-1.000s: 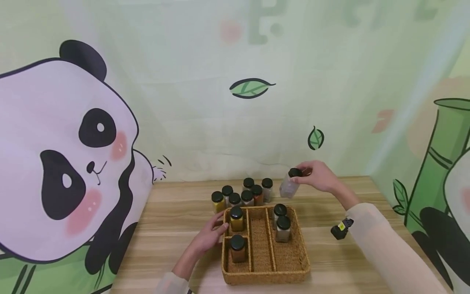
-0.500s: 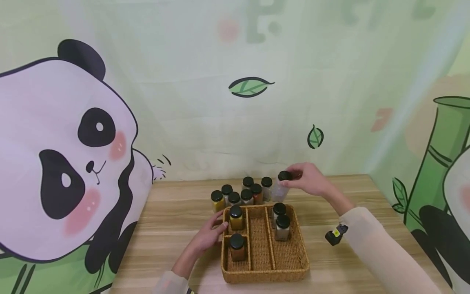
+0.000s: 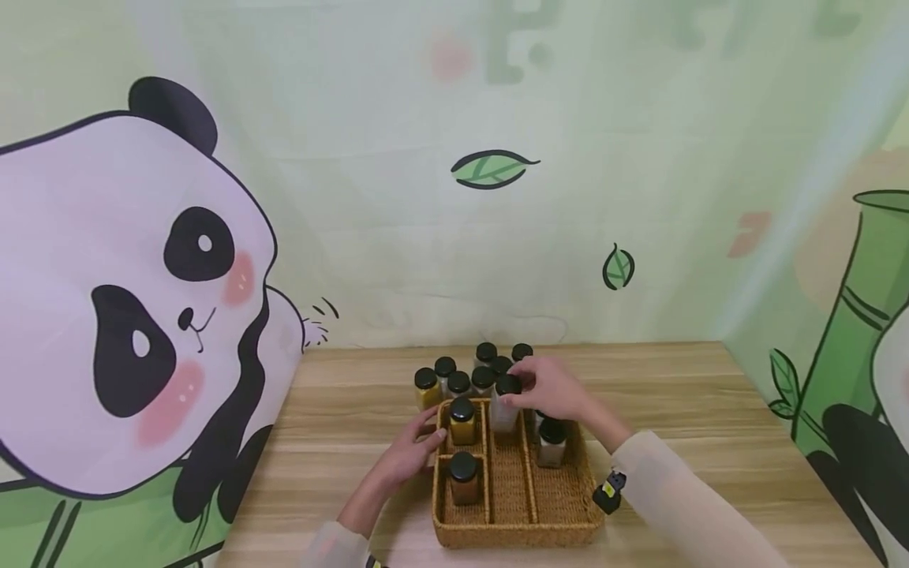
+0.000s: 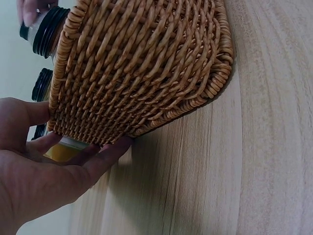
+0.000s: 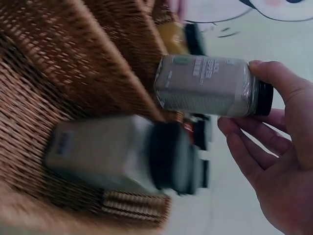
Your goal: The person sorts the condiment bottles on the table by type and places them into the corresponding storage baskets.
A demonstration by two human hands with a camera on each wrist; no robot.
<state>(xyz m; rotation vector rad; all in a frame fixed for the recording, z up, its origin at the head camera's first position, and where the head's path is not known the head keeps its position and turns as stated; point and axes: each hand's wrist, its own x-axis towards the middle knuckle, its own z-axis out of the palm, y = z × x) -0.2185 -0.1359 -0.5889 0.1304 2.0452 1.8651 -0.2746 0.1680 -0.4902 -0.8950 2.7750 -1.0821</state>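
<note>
My right hand [image 3: 550, 388] pinches a clear spice jar [image 5: 203, 84] near its black lid; "BLACK PEPPER" shows on its label. In the head view this jar is upright over the back of the middle compartment of a woven basket [image 3: 507, 535]. My left hand [image 3: 410, 450] holds the basket at its back left corner, thumb at the rim and fingers against the outer wall. Two jars stand in the left compartments, a yellow jar [image 3: 463, 426] behind a brown jar [image 3: 465, 483]. The right compartment bears a pale jar [image 3: 551, 450], with another partly hidden behind it.
Several black-lidded spice jars, among them a yellow one [image 3: 426, 388], crowd behind the basket on the wooden table [image 3: 355, 394]. A panda-printed backdrop [image 3: 383, 237] rises at the table's back edge. A small black device [image 3: 608, 493] is at my right sleeve.
My right hand has carried the spice jar leftward and toward me, from behind the basket to over its middle compartment. My left hand stays at the basket.
</note>
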